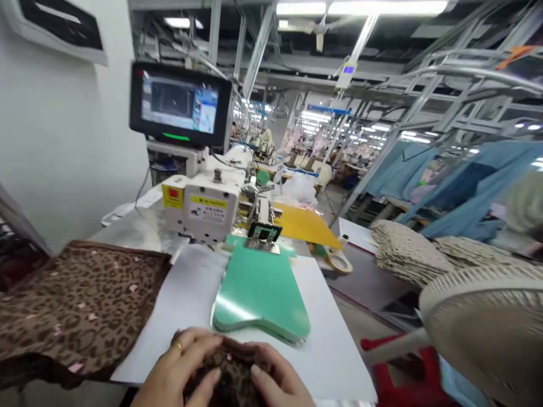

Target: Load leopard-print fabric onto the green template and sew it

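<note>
A white wall stands left, ceiling strip lights above, metal rails and blue garments right.

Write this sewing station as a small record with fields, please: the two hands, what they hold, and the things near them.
surface: white sewing table
left hand: grips small brown leopard-print fabric piece; ring on one finger
right hand: grips the same piece
ahead of hands: flat green plastic template, far end at white sewing machine
left: pile of brown leopard-print fabric
above machine: black monitor, lit
right: white fan
</note>
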Tool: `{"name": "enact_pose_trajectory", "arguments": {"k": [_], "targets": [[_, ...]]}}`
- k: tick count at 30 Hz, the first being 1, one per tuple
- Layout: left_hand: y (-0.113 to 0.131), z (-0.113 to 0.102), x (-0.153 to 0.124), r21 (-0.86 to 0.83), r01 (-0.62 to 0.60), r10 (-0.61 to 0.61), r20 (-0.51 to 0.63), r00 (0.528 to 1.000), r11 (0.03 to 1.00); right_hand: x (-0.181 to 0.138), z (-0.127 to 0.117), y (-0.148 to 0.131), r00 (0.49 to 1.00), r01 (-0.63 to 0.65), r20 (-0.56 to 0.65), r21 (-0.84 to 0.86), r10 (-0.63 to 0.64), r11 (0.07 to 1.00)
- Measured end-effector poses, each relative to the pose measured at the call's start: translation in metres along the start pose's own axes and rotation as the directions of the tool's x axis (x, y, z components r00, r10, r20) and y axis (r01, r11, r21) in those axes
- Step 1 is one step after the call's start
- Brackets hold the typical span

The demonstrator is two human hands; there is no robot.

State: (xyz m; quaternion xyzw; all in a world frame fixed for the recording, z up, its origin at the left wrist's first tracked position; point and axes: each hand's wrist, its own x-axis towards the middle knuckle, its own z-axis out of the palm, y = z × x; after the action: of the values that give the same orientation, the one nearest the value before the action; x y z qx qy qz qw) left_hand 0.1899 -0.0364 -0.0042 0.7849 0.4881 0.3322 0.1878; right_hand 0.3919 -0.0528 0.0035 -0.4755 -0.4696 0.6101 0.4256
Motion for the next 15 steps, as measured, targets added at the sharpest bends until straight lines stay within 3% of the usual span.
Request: {"name": "enact_pose_trajectory", "arguments": {"k": [2, 5, 8, 10, 15], "targets": [[-0.005, 0.004, 0.018, 0.106, -0.066, 0.064, 0.023, 0.998, 0.992, -0.015, -0.033, -0.006, 0.998, -0.053, -0.033, -0.135, 0.049, 0.989], [-0.016, 0.002, 0.033, 0.231, -0.145, 0.119, 0.123, 0.985, 0.962, -0.026, -0.056, -0.011, 0.988, -0.085, -0.142, -0.214, 0.055, 0.973], [-0.027, 0.0, 0.028, 0.282, -0.128, 0.095, 0.13, 0.987, 0.951, -0.026, -0.059, -0.005, 0.964, -0.028, -0.26, -0.317, -0.059, 0.948], [-0.032, -0.002, 0.02, 0.267, -0.094, 0.056, 0.146, 0.988, 0.959, -0.024, -0.058, 0.001, 0.952, 0.02, -0.272, -0.405, -0.141, 0.914], [-0.025, -0.017, 0.003, 0.13, 0.03, -0.075, 0.355, 0.932, 0.991, -0.034, -0.06, 0.002, 0.902, 0.152, -0.253, -0.575, -0.351, 0.804]]}}
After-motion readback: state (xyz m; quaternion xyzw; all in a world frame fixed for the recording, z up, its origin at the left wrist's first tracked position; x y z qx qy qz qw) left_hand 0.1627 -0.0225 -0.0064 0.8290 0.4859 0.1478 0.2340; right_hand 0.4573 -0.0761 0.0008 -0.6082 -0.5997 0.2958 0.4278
